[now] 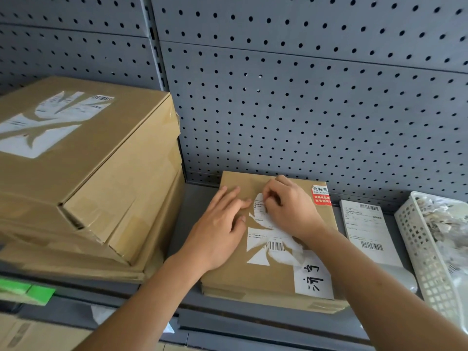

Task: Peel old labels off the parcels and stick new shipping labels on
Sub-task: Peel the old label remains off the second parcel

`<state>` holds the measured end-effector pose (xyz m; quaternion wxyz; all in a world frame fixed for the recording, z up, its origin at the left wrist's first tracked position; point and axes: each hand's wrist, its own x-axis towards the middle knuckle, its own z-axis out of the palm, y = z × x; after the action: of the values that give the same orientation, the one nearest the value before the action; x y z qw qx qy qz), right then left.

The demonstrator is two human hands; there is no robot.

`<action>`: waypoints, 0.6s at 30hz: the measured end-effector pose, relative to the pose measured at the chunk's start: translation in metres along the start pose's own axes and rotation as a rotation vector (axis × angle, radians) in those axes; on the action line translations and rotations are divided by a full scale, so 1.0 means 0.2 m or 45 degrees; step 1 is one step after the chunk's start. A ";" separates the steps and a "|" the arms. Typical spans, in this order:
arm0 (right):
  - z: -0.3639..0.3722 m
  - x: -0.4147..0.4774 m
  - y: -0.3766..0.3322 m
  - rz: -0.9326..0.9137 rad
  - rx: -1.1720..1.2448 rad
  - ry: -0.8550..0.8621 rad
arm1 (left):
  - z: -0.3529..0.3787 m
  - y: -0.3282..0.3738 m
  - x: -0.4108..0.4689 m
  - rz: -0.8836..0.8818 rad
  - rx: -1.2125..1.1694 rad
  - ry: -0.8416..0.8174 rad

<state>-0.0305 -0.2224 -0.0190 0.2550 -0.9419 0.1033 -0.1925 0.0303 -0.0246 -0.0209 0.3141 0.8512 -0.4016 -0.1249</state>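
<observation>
A flat brown parcel (228, 277) lies on the grey shelf (187, 206). A torn white old label (271, 240) with a barcode sticks to its top, partly ripped away. My left hand (220, 229) lies flat on the parcel with straight fingers, pressing it down beside the label. My right hand (288, 203) has its fingers curled and pinches the upper edge of the old label. A white sticker with handwriting (314, 279) and a red sticker (321, 196) are also on the parcel. A fresh shipping label sheet (367, 231) lies on the shelf to the right.
A stack of large cardboard boxes (83, 178), the top one with a torn label, fills the left of the shelf. A white mesh basket (425, 254) holding paper scraps stands at the far right. Grey pegboard (304, 97) backs the shelf.
</observation>
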 end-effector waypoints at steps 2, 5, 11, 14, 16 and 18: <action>-0.01 0.00 0.00 0.019 0.049 0.010 | 0.00 0.00 0.00 -0.003 0.000 -0.002; 0.00 0.00 0.00 -0.044 -0.032 0.004 | 0.00 0.00 0.00 -0.005 0.006 -0.007; -0.01 0.00 0.01 -0.133 -0.127 0.003 | 0.00 0.00 0.01 -0.002 0.010 -0.012; -0.03 0.03 0.01 -0.161 -0.176 -0.061 | 0.00 -0.01 0.01 -0.002 0.024 -0.011; -0.04 0.06 0.00 -0.203 -0.251 -0.113 | 0.01 -0.01 0.00 -0.002 0.030 -0.009; -0.03 0.08 -0.01 -0.259 -0.377 -0.137 | 0.01 -0.01 0.01 0.002 0.034 -0.006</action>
<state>-0.0190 -0.2279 -0.0087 0.0979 -0.9837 0.0212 -0.1493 0.0316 -0.0250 -0.0231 0.3018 0.8547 -0.4045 -0.1212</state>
